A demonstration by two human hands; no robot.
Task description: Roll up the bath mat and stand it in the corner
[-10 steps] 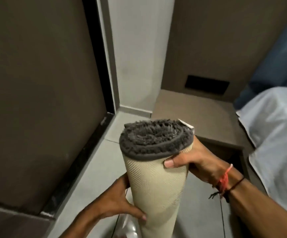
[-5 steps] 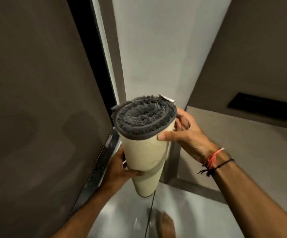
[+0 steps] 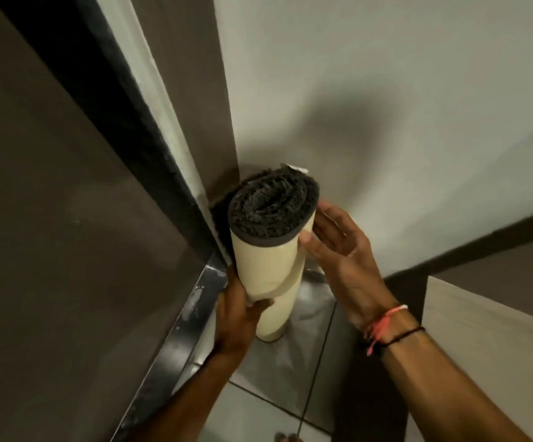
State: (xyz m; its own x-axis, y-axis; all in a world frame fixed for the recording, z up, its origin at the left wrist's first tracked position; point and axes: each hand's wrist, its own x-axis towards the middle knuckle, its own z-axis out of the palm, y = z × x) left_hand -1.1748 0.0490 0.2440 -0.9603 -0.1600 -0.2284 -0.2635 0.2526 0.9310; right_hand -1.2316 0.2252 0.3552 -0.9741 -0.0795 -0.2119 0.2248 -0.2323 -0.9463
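The bath mat (image 3: 270, 269) is rolled into a tube, cream backing outside and dark grey pile showing at its top end. It stands upright with its lower end on the glossy floor tile (image 3: 309, 317), close to the corner where the white wall (image 3: 386, 122) meets the door frame (image 3: 150, 100). My left hand (image 3: 238, 314) grips the roll low on its left side. My right hand (image 3: 335, 247) rests against the upper right side, thumb on the backing and fingers loosely spread behind it.
A dark brown door panel (image 3: 51, 218) fills the left, with a shiny metal threshold strip (image 3: 179, 330) along its base. A dark skirting (image 3: 466, 250) runs along the wall at right, above a pale cabinet top (image 3: 482, 330).
I have stepped closer to the corner and lowered the roll from mid-air until its lower end meets the floor there. My right hand's fingers have loosened.
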